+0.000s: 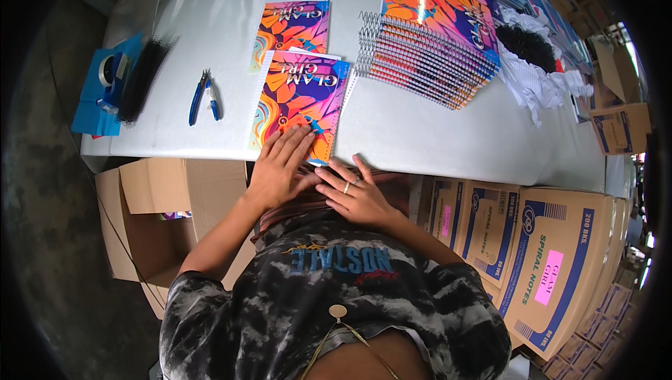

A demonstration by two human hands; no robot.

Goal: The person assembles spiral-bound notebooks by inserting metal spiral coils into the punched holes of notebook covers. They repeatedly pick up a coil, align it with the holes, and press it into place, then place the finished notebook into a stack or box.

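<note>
A notebook cover (299, 96) in orange, pink and purple, with a row of punched holes along its right side, lies on the table before me. My left hand (283, 159) rests flat on its near part, fingers stretched out. Close to the cover's near right corner, at the table edge, my right hand (357, 191) has its fingers spread and holds nothing; a ring shows on one finger. Just beyond lies a second cover of the same design (294, 23), partly overlapped by the near one. White pages stick out under the near cover's right side.
A fanned stack of spiral notebooks (434, 58) stands at the right, beside crumpled white cloth (528, 82). Blue-handled pliers (198, 100), a black bristly bundle (143, 79) and a tape roll (106, 70) lie left. Cardboard boxes (560, 261) flank me below the table.
</note>
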